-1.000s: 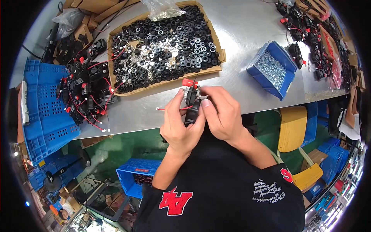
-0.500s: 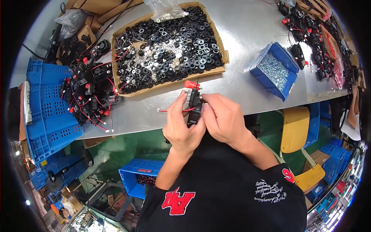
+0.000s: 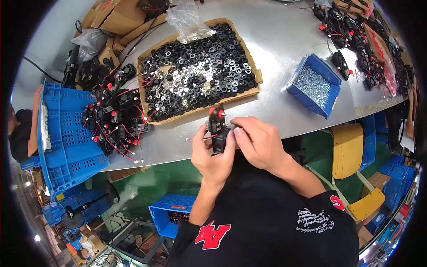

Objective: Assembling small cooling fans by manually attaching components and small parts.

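Observation:
My left hand grips a small black plastic assembly between thumb and fingers, above the near edge of the metal table. A red fitting sits at the assembly's upper end, and a thin red lead with a white plug sticks out to the left. Just right of it is my right hand, thumb and forefinger brought close together beside the part. Whatever those fingertips pinch, if anything, is too small to make out.
Beyond my hands lies a cardboard tray of black and silver rings. A blue bin of small metal pieces stands right. Wired black assemblies pile up left by a blue crate. A yellow chair stands on the floor.
The assembly has turned, so its red fitting now faces me more. My right fingers have drawn slightly off it to the right. The whole view has shifted a little.

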Available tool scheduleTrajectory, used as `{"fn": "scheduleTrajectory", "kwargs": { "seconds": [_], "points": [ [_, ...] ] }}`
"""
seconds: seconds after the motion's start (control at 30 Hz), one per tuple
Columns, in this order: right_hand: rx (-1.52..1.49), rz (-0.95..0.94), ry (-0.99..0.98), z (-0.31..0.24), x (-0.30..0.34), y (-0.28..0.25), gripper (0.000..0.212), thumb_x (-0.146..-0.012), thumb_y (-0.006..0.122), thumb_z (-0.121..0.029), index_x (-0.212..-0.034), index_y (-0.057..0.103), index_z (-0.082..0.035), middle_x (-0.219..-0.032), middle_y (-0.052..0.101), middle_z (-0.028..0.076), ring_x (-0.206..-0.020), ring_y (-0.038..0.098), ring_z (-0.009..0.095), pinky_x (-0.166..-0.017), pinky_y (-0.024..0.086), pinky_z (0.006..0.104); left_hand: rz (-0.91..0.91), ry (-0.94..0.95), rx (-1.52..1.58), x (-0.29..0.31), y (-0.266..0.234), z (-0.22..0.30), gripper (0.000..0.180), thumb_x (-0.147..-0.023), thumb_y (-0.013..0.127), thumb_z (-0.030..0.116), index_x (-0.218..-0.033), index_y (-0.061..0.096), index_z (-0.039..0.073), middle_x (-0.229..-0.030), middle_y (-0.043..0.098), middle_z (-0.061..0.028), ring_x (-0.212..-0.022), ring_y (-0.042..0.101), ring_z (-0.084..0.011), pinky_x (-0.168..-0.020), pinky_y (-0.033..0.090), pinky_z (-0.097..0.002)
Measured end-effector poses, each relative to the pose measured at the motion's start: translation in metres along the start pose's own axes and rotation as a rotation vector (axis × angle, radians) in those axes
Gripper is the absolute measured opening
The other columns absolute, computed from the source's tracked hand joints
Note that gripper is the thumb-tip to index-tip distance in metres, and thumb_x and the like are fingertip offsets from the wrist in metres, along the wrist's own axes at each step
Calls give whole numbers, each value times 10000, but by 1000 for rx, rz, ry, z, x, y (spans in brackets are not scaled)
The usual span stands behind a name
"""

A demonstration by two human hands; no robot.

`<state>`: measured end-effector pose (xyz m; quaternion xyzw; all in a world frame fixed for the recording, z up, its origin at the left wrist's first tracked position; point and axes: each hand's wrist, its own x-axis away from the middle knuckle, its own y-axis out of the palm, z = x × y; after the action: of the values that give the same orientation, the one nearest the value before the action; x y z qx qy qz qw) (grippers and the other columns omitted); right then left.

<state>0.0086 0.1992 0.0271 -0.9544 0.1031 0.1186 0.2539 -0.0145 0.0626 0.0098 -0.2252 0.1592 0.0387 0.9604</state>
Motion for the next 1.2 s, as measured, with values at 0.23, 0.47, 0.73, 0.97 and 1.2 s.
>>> {"fn": "scheduleTrajectory", "kwargs": {
  "seconds": [0.23, 0.47, 0.73, 0.97, 1.2],
  "points": [
    [-152, 41, 29, -1, 7, -6, 184, -891, 595, -59, -1051, 624, 25, -870, 644, 147, -698, 660, 237, -617, 529, 323, -395, -773, 1066, -21, -24, 12, 429, -840, 608, 119, -1219, 510, -58, -1160, 619, -170, -937, 633, -167, -809, 543, -305],
    [-150, 62, -4, -1, 18, -4, 198, -888, 614, -67, -1064, 624, 22, -855, 634, 130, -714, 654, 209, -618, 536, 290, -433, -962, 1503, -6, -30, -14, 498, -823, 490, 311, -1168, 555, -42, -1157, 613, -197, -729, 564, -189, -586, 436, -293],
    [-32, 185, 14, 36, 20, -2, 170, -879, 629, -97, -1012, 645, 8, -836, 634, 115, -680, 622, 189, -595, 493, 292, -524, -966, 1672, 7, -31, -14, 534, -807, 520, 307, -1227, 505, -23, -1121, 577, -137, -661, 487, -155, -574, 391, -263],
    [-66, 187, 54, 35, 16, -4, 144, -885, 632, -113, -961, 657, 7, -823, 641, 98, -660, 609, 170, -587, 482, 275, -498, -862, 1571, 14, -34, -13, 603, -792, 480, 323, -1275, 491, -38, -1129, 606, -204, -690, 552, -211, -589, 430, -298],
    [-50, 165, 33, 39, 19, -5, 128, -876, 644, -104, -952, 657, -1, -822, 640, 103, -665, 622, 182, -586, 489, 277, -487, -786, 1426, 14, -33, -8, 658, -791, 459, 312, -1347, 429, -38, -1127, 597, -230, -676, 567, -220, -608, 450, -304]
  ]
}}
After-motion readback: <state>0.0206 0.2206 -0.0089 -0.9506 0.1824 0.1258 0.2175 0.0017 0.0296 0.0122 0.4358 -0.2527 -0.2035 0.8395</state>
